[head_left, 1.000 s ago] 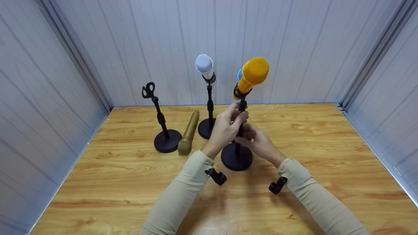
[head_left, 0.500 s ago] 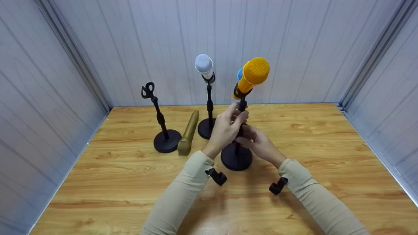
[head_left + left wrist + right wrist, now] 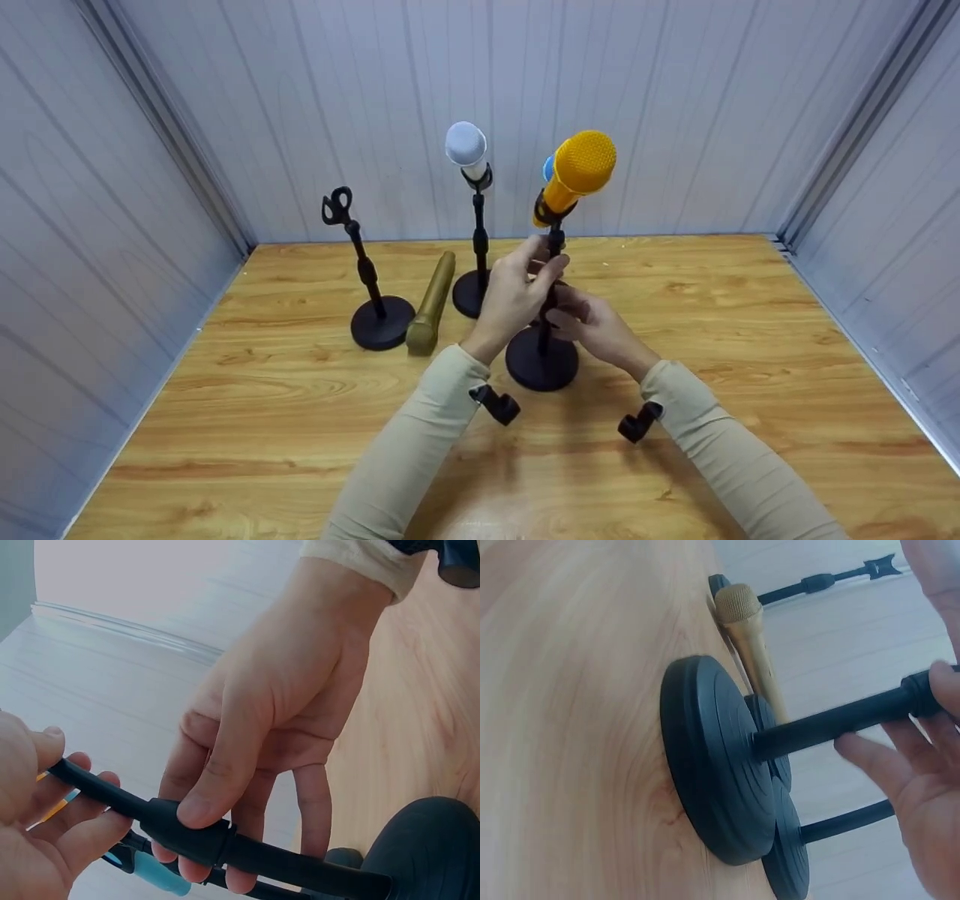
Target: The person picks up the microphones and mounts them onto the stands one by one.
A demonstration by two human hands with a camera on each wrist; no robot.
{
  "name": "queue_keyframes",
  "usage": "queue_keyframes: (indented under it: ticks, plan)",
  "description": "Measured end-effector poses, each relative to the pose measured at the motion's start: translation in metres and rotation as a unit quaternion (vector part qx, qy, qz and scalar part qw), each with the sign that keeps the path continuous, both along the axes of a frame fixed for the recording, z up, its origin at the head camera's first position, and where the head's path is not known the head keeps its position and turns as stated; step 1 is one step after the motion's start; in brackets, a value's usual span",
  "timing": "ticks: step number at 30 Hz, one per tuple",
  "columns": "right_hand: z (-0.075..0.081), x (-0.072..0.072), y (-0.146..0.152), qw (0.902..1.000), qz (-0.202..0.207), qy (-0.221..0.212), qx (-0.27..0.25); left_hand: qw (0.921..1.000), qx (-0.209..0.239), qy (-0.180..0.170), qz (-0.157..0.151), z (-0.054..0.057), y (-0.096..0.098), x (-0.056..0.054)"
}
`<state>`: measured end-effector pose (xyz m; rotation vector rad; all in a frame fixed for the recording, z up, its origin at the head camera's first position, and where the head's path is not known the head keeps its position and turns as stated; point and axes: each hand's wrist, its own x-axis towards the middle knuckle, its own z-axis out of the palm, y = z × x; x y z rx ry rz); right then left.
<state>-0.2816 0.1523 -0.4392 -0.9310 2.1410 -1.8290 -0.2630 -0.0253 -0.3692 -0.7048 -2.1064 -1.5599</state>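
Both hands are on one black microphone stand [image 3: 541,367], whose round base is on the table. In its clip, tilted toward me, sits a yellow microphone [image 3: 586,165]. My left hand [image 3: 516,294] grips the upper pole below the clip, thumb in front; in the left wrist view this left hand [image 3: 37,817] is partly cut off. Lower down, my right hand [image 3: 600,334] holds the thicker collar of the pole; the left wrist view shows the right hand [image 3: 277,697] with its thumb on the collar [image 3: 184,832] and fingers behind.
A gold microphone [image 3: 431,307] lies left of the hands, beside a stand [image 3: 381,324] with a bare clip. Behind, another stand [image 3: 480,240] carries a white microphone [image 3: 466,144]. A blue microphone [image 3: 548,168] shows behind the yellow one. Panel walls enclose the wooden table [image 3: 285,435].
My right thumb and fingers have shifted slightly around the pole. The left hand keeps its grip, and the stand and microphones hold their places, with only a slight shift of the whole view.
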Motion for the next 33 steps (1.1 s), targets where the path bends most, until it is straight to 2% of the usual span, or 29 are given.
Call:
queue_keyframes:
  ticks: [6,13,16,23,28,33]
  plan:
    - [-0.002,-0.004,0.000,0.9996,-0.024,-0.014,0.009,0.9999,-0.011,0.009,0.007,0.002,-0.001,0.000]
    - [0.003,-0.003,0.001,0.9992,0.026,-0.029,-0.004,0.9996,-0.022,-0.008,-0.014,0.010,-0.009,-0.004]
    - [0.003,-0.004,0.001,0.9992,0.029,-0.028,0.004,0.9995,-0.026,-0.008,-0.018,0.011,-0.012,-0.004]
    - [-0.004,-0.009,0.000,0.9991,0.021,-0.035,-0.011,0.9986,-0.047,0.022,-0.008,0.008,-0.012,-0.005]
    - [-0.007,-0.013,0.000,0.9995,0.019,-0.024,-0.008,0.9989,-0.041,0.019,-0.012,0.008,-0.013,-0.005]
    - [-0.006,-0.011,0.001,0.9996,0.023,0.011,-0.007,0.9992,-0.030,0.008,-0.025,0.010,-0.014,-0.005]
